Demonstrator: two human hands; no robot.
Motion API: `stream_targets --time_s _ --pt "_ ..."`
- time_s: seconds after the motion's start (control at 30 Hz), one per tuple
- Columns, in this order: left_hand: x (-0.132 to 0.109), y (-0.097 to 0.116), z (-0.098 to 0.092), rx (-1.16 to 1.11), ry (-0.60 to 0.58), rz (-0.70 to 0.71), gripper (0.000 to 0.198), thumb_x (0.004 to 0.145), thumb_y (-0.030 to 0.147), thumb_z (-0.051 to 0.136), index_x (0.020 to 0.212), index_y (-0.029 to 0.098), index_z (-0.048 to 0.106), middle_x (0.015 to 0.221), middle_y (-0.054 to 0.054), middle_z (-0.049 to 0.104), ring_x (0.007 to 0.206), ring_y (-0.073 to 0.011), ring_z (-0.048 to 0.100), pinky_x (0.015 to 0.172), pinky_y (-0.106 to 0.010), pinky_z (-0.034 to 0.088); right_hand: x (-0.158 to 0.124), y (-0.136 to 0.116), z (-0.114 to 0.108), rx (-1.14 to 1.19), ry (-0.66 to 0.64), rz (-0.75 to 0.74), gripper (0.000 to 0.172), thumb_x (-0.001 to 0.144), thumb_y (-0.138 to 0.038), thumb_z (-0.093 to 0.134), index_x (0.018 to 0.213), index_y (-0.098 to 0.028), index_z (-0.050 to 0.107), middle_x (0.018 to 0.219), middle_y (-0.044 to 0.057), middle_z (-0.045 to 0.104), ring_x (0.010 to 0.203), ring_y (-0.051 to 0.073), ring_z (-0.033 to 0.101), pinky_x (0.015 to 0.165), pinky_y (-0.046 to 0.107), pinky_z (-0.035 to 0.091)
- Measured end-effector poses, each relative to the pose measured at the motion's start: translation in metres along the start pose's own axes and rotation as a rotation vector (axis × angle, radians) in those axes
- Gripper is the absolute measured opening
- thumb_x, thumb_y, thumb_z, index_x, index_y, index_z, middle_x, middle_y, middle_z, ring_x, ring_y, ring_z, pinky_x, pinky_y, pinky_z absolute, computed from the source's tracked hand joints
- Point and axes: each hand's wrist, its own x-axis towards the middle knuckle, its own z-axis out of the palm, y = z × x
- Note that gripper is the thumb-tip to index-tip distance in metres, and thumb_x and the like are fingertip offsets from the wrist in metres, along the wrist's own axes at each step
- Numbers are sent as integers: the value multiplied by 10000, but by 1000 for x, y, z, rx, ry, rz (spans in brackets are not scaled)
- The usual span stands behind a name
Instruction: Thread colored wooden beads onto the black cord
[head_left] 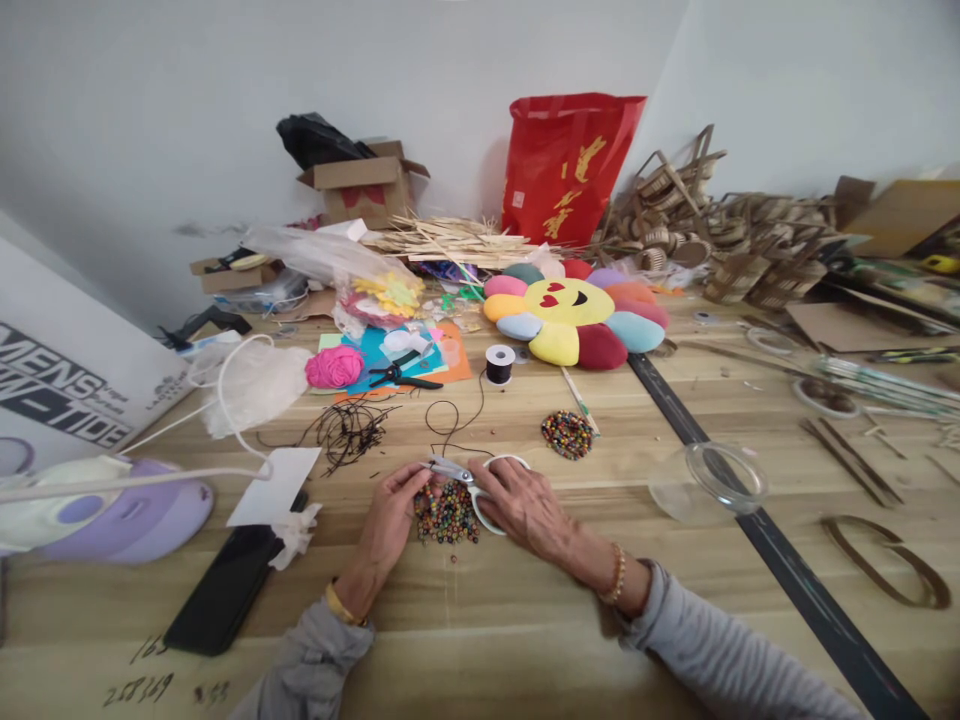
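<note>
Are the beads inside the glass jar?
No, the glass jar is empty; the beads sit heaped on the table by the right hand holding scissors.

Bright, even, diffuse light from above. No hard shadows, only faint soft ones under left hand (pixel 390 520) and right hand (pixel 525 510) on the desk (pixel 525 620). Slight glare on glass lid (pixel 726 475). Strong wide-angle warp: wall (pixel 150 120) and desk edges bow at corners. Centre sharp, borders soft and smeared.

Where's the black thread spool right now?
Head view: the black thread spool stands on the wooden table just left of the flower cushion, beyond the right hand holding scissors.
</note>
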Motion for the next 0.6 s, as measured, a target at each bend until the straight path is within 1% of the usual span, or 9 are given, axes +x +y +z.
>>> stream_targets --time_s 0.3,0.47,0.6 --pt "0 -1 0 0 -15 -25 198 591 262 830 723 137 750 679 -44 744 591 -140 605 633 -249 482 2 -1 0 -24 -42 -18 319 968 -239 537 1278 -181 485 953 82 620 870 221 577 661 297 450" --pt "0 -2 -1 31 -40 -2 197 615 273 819 733 130 754 682 -50 742 608 -144 607 649 -251 483 2 1 2 -32 -62 -50 351 975 -240 527 1311 -156 468 943 83 628 851 218 593 663 296 465" --pt "0 -2 -2 25 -54 -11 176 630 263 810 736 134 752 692 -48 740 606 -144 606 639 -253 478 1 4 6 -27 -61 -89 365 986 -245 501 1333 -138 458 954 92 632 850 221 604 660 301 481"
